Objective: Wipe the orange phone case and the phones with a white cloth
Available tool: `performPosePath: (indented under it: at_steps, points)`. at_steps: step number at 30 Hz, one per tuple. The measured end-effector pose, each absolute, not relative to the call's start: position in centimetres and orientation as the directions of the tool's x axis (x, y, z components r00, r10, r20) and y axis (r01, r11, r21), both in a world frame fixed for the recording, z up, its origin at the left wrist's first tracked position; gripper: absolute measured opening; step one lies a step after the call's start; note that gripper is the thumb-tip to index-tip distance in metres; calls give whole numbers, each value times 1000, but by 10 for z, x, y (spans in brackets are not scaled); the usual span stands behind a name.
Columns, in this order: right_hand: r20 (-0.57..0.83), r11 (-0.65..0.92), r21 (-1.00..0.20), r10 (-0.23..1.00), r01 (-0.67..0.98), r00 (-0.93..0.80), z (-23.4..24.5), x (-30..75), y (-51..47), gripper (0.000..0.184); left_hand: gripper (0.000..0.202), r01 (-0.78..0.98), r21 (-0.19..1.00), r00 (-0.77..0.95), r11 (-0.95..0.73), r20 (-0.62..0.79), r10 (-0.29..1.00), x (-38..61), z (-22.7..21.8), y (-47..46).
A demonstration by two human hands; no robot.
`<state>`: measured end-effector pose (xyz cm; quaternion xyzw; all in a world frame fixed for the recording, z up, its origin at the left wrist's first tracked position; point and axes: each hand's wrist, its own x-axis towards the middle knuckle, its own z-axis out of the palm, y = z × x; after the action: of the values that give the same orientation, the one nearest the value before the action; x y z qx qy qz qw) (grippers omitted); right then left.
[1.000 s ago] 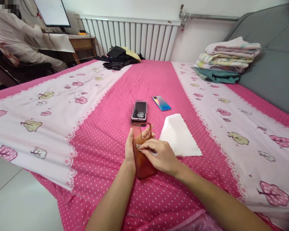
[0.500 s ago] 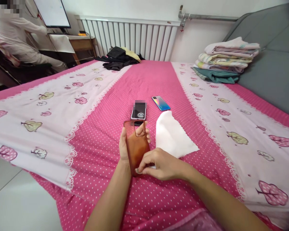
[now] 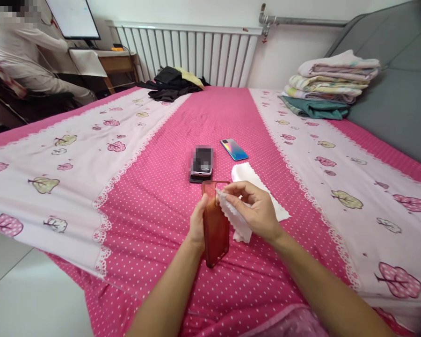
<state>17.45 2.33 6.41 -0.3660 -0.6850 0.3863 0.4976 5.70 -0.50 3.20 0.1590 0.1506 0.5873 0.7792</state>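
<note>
My left hand (image 3: 197,224) grips a translucent red-brown phone case (image 3: 215,227) from behind, holding it upright above the pink dotted bedsheet (image 3: 154,206). My right hand (image 3: 256,208) pinches a white cloth (image 3: 236,217) against the case's top corner; the cloth hangs down from the fingers. Behind the case a dark phone (image 3: 201,164) lies flat on the bed. A phone with a shiny blue back (image 3: 234,149) lies to its right.
A stack of folded bedding (image 3: 328,84) sits at the far right by a grey headboard (image 3: 396,84). Dark clothes (image 3: 171,84) lie at the far edge before a white radiator (image 3: 196,51). A person (image 3: 17,51) sits at a desk with a monitor (image 3: 73,18), far left.
My right hand has gone from the case's lower end up to its top corner, lifting the cloth's near edge off the bed. The case has shifted a little right.
</note>
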Motion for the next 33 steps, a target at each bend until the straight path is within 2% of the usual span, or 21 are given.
performPosePath:
  at_steps: [3,7,12,16,20,33]
  points:
    - [489,519,-826,854,221,-177,60,174,24,12,45,-850,443,281,286,-77,957,62,27,-7]
    - [658,651,-657,741,380,-134,57,173,24,13,43,-852,441,281,284,-73,957,62,25,-7]
    - [712,695,-555,681,456,-171,54,169,20,14,38,-857,440,245,268,-109,963,61,28,-8]
    - [673,661,-572,716,485,-183,51,167,18,20,38,-865,426,217,264,-158,963,61,30,-9]
    - [652,658,-602,732,453,-198,51,165,20,17,35,-858,424,245,289,-157,957,61,30,-8]
    - [725,698,-592,679,402,-112,58,172,20,12,30,-827,461,295,321,-130,947,69,26,-8]
